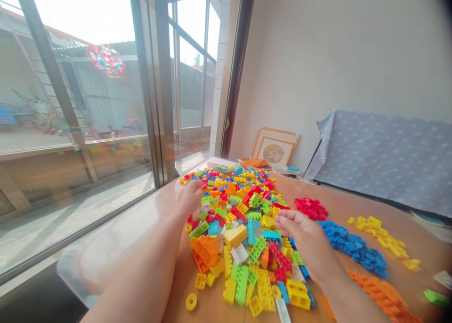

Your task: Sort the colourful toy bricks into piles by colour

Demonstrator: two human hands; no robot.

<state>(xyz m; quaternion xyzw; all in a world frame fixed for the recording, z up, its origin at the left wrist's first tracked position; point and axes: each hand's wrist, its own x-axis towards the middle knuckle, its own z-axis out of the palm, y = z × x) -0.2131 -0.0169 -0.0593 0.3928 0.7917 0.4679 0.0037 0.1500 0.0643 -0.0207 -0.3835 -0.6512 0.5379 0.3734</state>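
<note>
A large mixed pile of toy building bricks [243,210] in red, yellow, green, blue, orange and white spreads over the table. My left hand [190,196] reaches to the pile's far left edge. Its fingers are curled together by some small red bricks, and whatever is in them is hidden. Over the pile's right side is my right hand [300,229], palm turned inward. Its fingers are stretched forward and slightly bent, near a yellow brick [267,221], with nothing visible in them.
Sorted heaps lie on the wooden table's right: red bricks [311,208], blue bricks [355,245], yellow bricks [383,236] and orange bricks [381,292]. A green piece [437,297] lies at far right. Windows [95,92] border the left side; a cloth-covered object [384,158] stands behind.
</note>
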